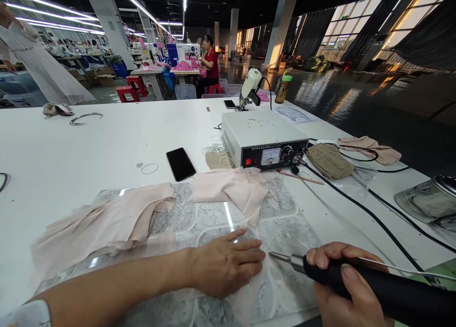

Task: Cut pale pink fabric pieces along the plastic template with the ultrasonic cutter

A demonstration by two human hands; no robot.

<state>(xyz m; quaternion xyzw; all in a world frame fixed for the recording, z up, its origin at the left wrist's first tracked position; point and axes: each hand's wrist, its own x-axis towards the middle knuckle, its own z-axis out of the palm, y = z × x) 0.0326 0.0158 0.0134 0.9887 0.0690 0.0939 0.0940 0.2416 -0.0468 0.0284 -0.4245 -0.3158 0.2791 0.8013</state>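
My left hand [230, 265] lies flat, fingers stretched out, on a thin pale pink fabric piece [247, 296] spread over a grey marble-patterned mat [285, 232]. In my right hand [342, 294] is a black corded handheld tool [402, 289], which looks like an ultrasonic cutter. Its pointed metal tip is aimed left, just beside my left fingertips; whether it touches the fabric I cannot tell. A stack of pale pink fabric pieces [107, 220] rests on the mat's left part. More pink fabric [228, 187] lies along its far edge.
A grey control box [263, 127] stands behind the mat, and a black cable [356, 203] runs from its front to the right. A black phone [181, 164], brown fabric pieces [329, 161] and a glass jar [422, 199] lie around it. Farther back, a person [210, 61] sits sewing.
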